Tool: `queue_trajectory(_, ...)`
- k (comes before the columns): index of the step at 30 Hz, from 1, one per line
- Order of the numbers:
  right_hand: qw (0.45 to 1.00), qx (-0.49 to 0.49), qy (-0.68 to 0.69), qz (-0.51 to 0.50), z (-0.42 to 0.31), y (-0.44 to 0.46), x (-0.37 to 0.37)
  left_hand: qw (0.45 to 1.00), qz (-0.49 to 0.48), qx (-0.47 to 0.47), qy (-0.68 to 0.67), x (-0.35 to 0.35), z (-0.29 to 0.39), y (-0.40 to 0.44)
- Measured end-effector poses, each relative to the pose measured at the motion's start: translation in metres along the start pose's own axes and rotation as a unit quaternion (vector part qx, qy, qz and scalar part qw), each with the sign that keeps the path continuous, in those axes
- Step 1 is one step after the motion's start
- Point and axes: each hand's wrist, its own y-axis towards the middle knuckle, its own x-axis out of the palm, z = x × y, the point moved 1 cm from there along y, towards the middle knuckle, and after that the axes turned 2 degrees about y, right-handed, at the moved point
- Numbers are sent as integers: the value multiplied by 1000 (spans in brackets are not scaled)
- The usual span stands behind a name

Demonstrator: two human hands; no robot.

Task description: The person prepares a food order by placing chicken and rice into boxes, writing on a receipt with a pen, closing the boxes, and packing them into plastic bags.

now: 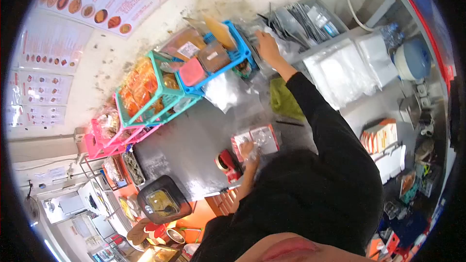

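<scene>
My left hand (pixel 249 151) is low over a white booklet-like packet with red edges (pixel 273 135) on the metal table. Its fingers are closed on a crumpled clear plastic bag (pixel 262 138) that lies over the packet. Close beside this hand is a red tape dispenser (pixel 228 166) with a roll of tape. My right hand (pixel 266 47) reaches far out to a pile of clear plastic bags (pixel 287 47) by a grey crate (pixel 340 30). Its fingers are curled in among the plastic; what they grip is too small to tell.
Blue (pixel 239 58) and green (pixel 158 98) baskets of packaged food stand along the wall. A green cloth (pixel 285 99) and a stack of white bags (pixel 340 70) lie on the metal table (pixel 174 140). A black container (pixel 164 199) sits near the left edge.
</scene>
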Motion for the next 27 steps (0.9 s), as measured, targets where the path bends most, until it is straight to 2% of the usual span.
queue_trajectory(2, 983, 99, -72, -139, 24, 11, 34, 998, -51, -2, 35, -9, 7, 6)
queue_trajectory(5, 989, 33, -78, -122, 18, 2, 52, 998, 52, -6, -18, -13, 14, 11)
queue_trajectory(6, 995, -37, -68, -65, 18, -5, 55, 996, 75, 12, -48, -15, 17, 14)
queue_trajectory(9, 997, -4, -2, -82, 1, -14, 35, 998, 20, 7, -57, -28, 26, 23)
queue_trajectory(10, 986, 73, 101, -109, 7, -14, 46, 998, 28, 21, -50, -31, 27, 27)
queue_trajectory(13, 978, 149, 128, -64, 48, -5, 74, 995, 59, 16, -79, -25, 23, 24)
queue_trajectory(14, 980, 163, 44, -109, 51, -4, 68, 996, 54, 13, -74, -23, 22, 23)
queue_trajectory(17, 972, 175, 0, -158, 76, -12, 99, 997, 43, 3, -71, -25, 23, 21)
queue_trajectory(19, 976, 178, -26, -124, 70, -10, 101, 995, 51, -13, -84, -28, 27, 22)
queue_trajectory(22, 981, 187, -17, -57, 50, -15, 87, 986, 130, 28, -101, -29, 32, 20)
queue_trajectory(26, 991, 135, -16, 3, 51, -19, 91, 983, 104, -53, -141, -28, 44, 15)
queue_trajectory(27, 990, 140, -13, -19, 54, -19, 92, 984, 84, -66, -143, -29, 46, 14)
